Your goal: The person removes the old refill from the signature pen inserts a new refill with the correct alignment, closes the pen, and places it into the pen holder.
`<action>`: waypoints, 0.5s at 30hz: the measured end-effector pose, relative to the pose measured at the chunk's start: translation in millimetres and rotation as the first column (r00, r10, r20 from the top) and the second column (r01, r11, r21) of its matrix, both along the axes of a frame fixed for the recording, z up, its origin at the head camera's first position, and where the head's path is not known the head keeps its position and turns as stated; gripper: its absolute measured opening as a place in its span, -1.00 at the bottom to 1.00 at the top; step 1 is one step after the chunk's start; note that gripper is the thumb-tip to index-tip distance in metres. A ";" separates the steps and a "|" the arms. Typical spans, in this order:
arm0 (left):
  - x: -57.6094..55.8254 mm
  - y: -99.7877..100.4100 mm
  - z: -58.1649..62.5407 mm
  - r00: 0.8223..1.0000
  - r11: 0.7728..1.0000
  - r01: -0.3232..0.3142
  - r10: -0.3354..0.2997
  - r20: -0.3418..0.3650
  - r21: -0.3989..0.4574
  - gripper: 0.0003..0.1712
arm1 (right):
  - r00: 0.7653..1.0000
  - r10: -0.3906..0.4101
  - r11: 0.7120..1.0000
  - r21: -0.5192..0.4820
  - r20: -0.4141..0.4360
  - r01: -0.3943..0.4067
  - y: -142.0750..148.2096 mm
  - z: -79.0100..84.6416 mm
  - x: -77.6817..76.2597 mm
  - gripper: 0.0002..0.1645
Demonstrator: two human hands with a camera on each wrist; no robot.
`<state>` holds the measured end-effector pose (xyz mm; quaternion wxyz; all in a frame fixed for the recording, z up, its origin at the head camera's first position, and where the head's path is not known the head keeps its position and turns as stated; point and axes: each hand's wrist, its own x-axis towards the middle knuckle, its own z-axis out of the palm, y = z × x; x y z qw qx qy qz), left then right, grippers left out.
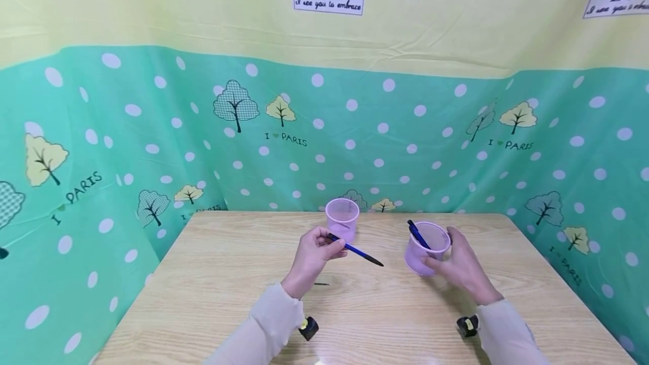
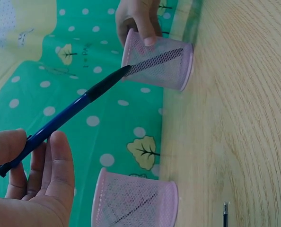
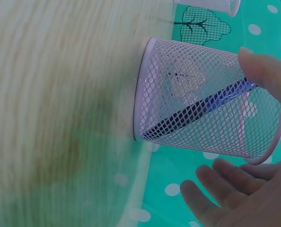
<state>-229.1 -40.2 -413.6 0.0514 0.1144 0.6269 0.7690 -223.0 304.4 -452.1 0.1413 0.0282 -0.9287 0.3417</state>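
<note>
My left hand point(image 1: 315, 253) pinches a blue pen point(image 1: 361, 253) with a black grip between thumb and fingers. The pen slants down to the right, its tip apart from the nearer cup in the head view. My right hand point(image 1: 463, 268) holds a pink mesh pen cup point(image 1: 418, 258) at its right side, the thumb point(image 3: 263, 71) on the mesh near the rim. Inside that cup leans another blue-and-black pen point(image 3: 192, 113). Behind my left hand stands a second pink mesh pen cup point(image 1: 342, 213), with a thin dark stick point(image 2: 136, 209) showing through its mesh.
On the wooden table point(image 1: 213, 286) lies a thin dark rod with a metallic tip point(image 2: 225, 215), partly hidden by my left wrist in the head view. A green and yellow printed cloth point(image 1: 304, 173) hangs behind the table and along both sides.
</note>
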 end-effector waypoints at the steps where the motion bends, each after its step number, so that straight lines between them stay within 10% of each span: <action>1: -0.1 0.0 0.3 1.000 1.000 0.001 -0.001 0.000 0.002 -0.77 | 1.000 0.011 1.000 -0.011 -0.012 -0.011 0.1 -0.3 -0.6 0.31; 15: -0.6 1.1 1.6 1.000 1.000 0.008 -0.008 -0.005 0.007 -0.74 | 0.999 0.051 0.992 -0.111 -0.019 -0.053 0.2 -7.9 -4.8 0.17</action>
